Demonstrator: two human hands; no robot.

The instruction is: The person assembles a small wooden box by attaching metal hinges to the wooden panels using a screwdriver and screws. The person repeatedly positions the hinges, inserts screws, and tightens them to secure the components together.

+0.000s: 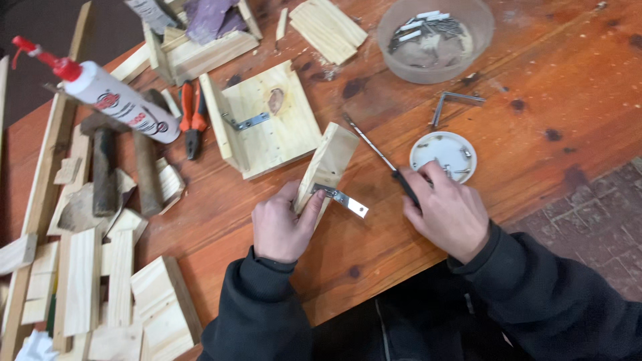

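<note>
My left hand [284,224] grips a pale wooden block [330,162] standing on edge on the table, thumb pressing a small metal angle bracket [342,198] against its side. My right hand [445,210] holds a screwdriver [374,150] with a black handle, its thin shaft pointing up and left across the table, the tip away from the bracket. The fingers of that hand reach beside a small white dish [443,155] holding screws.
A wooden assembly with a metal bracket [267,124] lies beyond the block. Orange pliers [192,117], a glue bottle [110,97], two hammers [124,167], a clear tub of hardware [435,37], a metal angle [451,103] and wood offcuts [100,287] surround them.
</note>
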